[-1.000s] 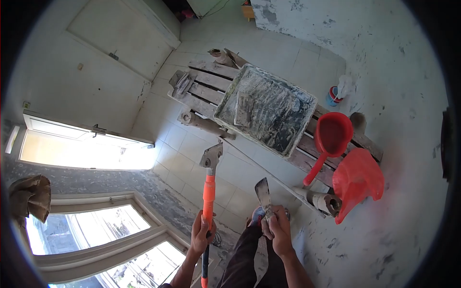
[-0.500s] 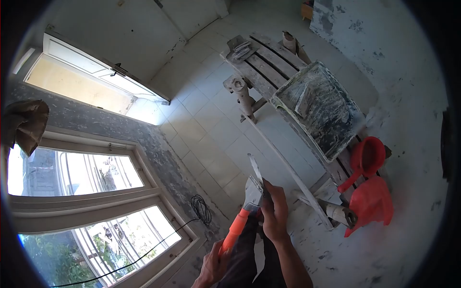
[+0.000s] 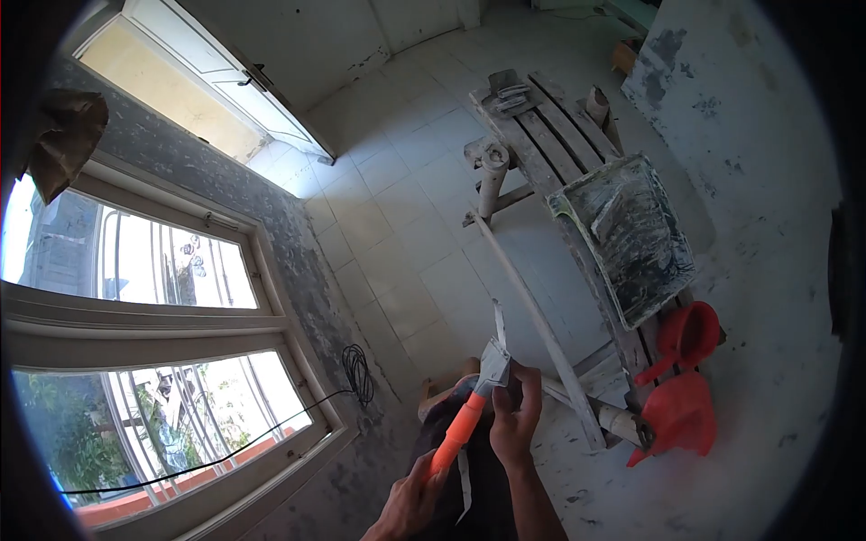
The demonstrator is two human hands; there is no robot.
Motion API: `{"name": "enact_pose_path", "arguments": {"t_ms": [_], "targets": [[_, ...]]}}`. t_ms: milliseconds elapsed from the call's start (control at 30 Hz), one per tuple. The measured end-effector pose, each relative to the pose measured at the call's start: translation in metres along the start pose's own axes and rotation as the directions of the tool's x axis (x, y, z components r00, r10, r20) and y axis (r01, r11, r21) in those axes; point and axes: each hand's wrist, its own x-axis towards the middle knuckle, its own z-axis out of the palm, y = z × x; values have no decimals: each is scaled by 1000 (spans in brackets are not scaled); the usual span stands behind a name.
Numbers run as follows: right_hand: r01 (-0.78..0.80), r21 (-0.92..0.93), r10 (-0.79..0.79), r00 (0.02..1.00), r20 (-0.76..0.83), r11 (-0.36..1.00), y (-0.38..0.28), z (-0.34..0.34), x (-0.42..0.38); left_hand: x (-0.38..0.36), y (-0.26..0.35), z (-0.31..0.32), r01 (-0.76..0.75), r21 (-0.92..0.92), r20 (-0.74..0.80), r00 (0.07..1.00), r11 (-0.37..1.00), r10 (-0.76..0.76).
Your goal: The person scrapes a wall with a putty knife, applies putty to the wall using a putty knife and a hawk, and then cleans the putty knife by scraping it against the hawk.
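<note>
Head view: scraper (image 3: pixel 494 363) seemingly overlaps blade (image 3: pixel 499 325), bench (image 3: pixel 516 142) nearby.

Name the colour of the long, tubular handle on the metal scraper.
Bright orange handle; head view.

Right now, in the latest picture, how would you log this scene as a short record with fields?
left hand: fingers around an orange-handled tool
right hand: holds a thin blade, its handle hidden
tool head: beside the right hand; contact unclear
bench: slatted, worn wood
on bench: smeared tray, red dipper
near dipper: red plastic bag
door: open
cable: black, coiled below the window
</note>
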Motion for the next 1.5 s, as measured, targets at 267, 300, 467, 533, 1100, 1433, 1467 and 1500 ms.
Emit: {"name": "enact_pose_path", "arguments": {"t_ms": [267,300,467,533,1100,1433,1467,1500], "targets": [[25,-215,-6,996,89,976,3,1,-33,24,-52,3,20,24,-51,999,1000,-19],[-45,-243,85,984,156,969,4,-1,-45,37,-74,-1,11,-27,-106,994,1000,-13],[-657,400,643,742,190,640,14,-12,-81,52,-89,-26,61,-171,-205,974,983,-96],[-641,641,628,716,303,422,12,-24,-70,42,-86,-24,78,-171,-203,973,982,-113],[-464,539,406,884,232,703,9,2,-2,0,-23,-1,98,257,-83,993,961,-79],[-505,453,442,863,246,735,32,3,-17,6,-30,-2,64,74,-6,998,995,-64],[-497,447,434,868,244,744,35,2,-20,6,-35,-1,27,80,-22,999,996,-25],[-499,442,436,867,243,745,30,3,-22,6,-37,0,-12,87,-38,999,996,15]]}}
